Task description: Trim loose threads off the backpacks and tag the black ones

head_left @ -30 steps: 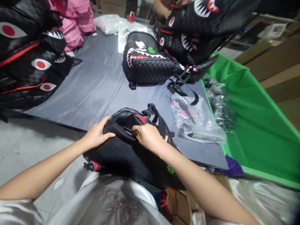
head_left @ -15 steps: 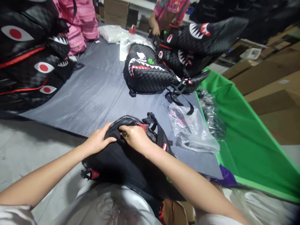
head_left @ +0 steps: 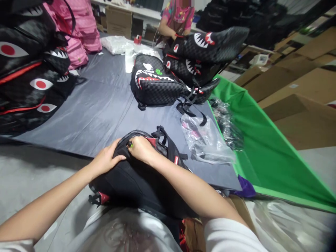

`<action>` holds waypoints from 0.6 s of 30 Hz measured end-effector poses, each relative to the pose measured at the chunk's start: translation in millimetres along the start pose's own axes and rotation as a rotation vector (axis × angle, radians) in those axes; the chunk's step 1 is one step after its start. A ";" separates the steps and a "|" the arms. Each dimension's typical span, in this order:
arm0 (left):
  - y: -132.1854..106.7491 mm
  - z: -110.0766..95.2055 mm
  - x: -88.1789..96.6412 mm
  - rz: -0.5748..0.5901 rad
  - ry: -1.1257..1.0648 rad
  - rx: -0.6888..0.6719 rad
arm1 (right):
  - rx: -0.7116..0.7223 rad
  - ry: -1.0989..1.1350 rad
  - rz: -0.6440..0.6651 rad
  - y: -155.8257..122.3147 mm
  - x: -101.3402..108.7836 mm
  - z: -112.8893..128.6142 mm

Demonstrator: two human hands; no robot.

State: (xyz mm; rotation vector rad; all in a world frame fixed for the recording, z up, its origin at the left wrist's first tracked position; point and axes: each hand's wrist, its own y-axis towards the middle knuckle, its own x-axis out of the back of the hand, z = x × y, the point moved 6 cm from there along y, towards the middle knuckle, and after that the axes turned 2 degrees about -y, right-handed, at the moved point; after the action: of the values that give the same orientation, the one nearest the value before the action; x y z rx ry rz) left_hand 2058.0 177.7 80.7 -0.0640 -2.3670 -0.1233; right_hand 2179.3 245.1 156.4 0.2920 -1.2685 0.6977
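Observation:
A black backpack [head_left: 149,189] rests at the table's near edge against my body, its back panel and straps facing me. My left hand [head_left: 108,158] grips the backpack's upper left edge, thumb on the near side and fingers over the far side. Close beside it, my right hand [head_left: 141,149] is closed at the top of the bag around a small black-and-green thing [head_left: 130,144]. Only its end shows, so its kind cannot be made out. A red tag [head_left: 151,141] sticks out just behind my right hand.
Shark-face backpacks are piled at the left [head_left: 31,77] and on the grey table [head_left: 105,115], where one backpack [head_left: 157,82] lies nearest the middle. A clear plastic bag [head_left: 210,143] lies right of me, beside a green fabric bin [head_left: 262,140]. Another person [head_left: 175,21] stands across the table.
The view has shifted, so the scene sits further left. My right hand has moved slightly toward the backpack's left edge, still closed on the small thing. My left hand keeps its grip.

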 end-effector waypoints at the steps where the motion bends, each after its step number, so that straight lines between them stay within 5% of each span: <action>1: -0.1 0.3 0.0 -0.003 -0.002 0.001 | -0.006 -0.012 -0.008 -2.1 1.1 -1.3; 7: -5.5 -6.1 1.2 -0.006 0.041 0.002 | -0.095 0.140 0.010 -13.1 3.3 -14.7; 14: -12.3 -14.8 2.4 0.015 0.142 -0.025 | 0.001 0.083 -0.024 -20.5 -2.0 13.4; 18: -14.2 -10.8 5.6 -0.021 0.135 -0.048 | -0.065 0.139 -0.048 -33.2 -0.1 4.5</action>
State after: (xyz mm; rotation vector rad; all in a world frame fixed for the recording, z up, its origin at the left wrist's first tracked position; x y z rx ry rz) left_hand 2060.4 162.4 91.3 -0.0521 -2.2307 -0.1890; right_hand 2196.6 217.2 163.3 0.2158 -1.1466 0.6240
